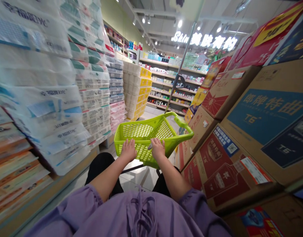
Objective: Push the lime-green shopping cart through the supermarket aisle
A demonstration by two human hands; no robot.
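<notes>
A lime-green plastic shopping cart (141,126) with perforated walls stands sideways in front of me, its handle end to the right. My left hand (128,151) curls its fingers over the near rim of the basket. Just to the right, my right hand (158,148) grips the same rim. A small greyish thing (150,146) shows beside the right thumb, too small to make out. Inside the basket I see only its green mesh walls and a divider, with part of the bottom hidden by the near side.
Wrapped tissue packs (60,98) are piled high on the left, with yellow-and-white packs (138,89) farther on. Stacked cartons (240,131) crowd the right side. Ahead, a glass door with a dark handle (180,81) stands before stocked shelves (171,79).
</notes>
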